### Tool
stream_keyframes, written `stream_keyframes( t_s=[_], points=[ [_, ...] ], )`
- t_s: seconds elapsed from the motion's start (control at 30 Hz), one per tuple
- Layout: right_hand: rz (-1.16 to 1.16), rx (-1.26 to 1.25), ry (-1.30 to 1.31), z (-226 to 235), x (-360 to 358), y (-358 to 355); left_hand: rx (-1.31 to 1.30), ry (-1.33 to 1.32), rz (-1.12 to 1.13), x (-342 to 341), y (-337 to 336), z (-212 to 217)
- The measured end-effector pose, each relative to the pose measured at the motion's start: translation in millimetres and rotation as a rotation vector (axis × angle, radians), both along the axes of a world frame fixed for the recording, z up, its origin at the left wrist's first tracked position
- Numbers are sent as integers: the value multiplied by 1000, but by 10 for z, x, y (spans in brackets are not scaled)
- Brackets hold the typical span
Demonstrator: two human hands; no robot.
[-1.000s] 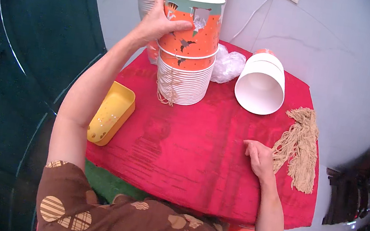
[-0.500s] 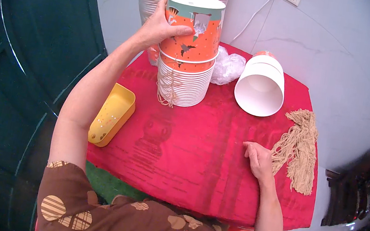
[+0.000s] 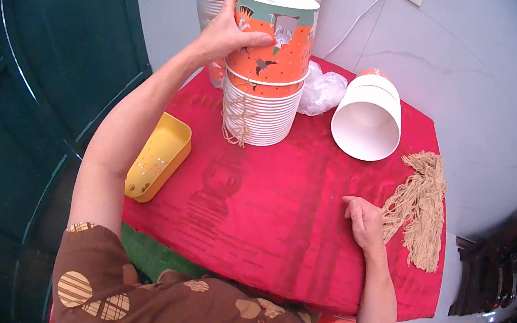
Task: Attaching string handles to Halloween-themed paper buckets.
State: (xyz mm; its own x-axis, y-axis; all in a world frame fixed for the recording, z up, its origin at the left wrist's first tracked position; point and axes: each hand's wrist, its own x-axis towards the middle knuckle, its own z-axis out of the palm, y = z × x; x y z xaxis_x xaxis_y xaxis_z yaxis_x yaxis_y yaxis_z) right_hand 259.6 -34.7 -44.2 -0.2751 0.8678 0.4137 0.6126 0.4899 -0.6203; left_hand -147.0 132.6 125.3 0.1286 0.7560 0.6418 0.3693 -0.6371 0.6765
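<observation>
A person's left hand grips the top paper bucket of an upside-down stack at upper centre of the frame, thumb across its orange front and fingers clamped around the left side. The column looks well built up — many white rims sit tightly nested below — and twine hangs down its left front, though whether it is tied cannot be told.

At right centre, the right hand hovers or rests by the red worktop, fingers curled together with nothing visible in them. Just beside it, a tan hank of cord lies loose, apparently unused.

Not everything is gathered: white buckets lie on their side at upper right, apart from the column. Crumpled plastic sits between; a yellow tray stands at left — clear of both hands.
</observation>
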Motion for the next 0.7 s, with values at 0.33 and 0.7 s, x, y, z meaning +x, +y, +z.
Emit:
stream_keyframes(
  t_s=[0.33,0.7],
  points=[
    [-9,-17,7,16,-14,-9,-35,3,1,7,-24,-8],
    [2,-8,-5,-7,-8,9,-25,-3,-13,-13,-9,-51]
  ],
)
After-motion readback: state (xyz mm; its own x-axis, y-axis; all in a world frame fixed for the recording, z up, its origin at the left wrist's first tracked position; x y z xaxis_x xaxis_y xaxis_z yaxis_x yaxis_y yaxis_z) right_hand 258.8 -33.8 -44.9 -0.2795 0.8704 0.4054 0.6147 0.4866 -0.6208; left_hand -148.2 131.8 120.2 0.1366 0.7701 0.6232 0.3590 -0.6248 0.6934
